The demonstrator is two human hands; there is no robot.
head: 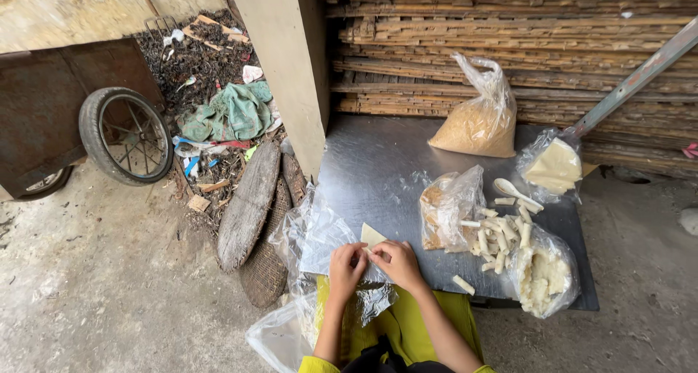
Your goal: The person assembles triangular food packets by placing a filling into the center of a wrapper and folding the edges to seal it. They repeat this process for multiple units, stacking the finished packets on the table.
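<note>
L hand (345,265) & R hand (397,262) both pinched shut on pale wrapper (371,236), rolled pieces (500,233) near on metal table (378,169)

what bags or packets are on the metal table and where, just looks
Clear bag of tan crumbs: back of the metal table, knotted top, bulging.
Clear bag of pale sheets: back right corner, flat.
Clear bag of brown filling: centre, open, crumpled.
Clear bag of white pieces: front right edge, open.
No labels, signs or screens visible.
</note>
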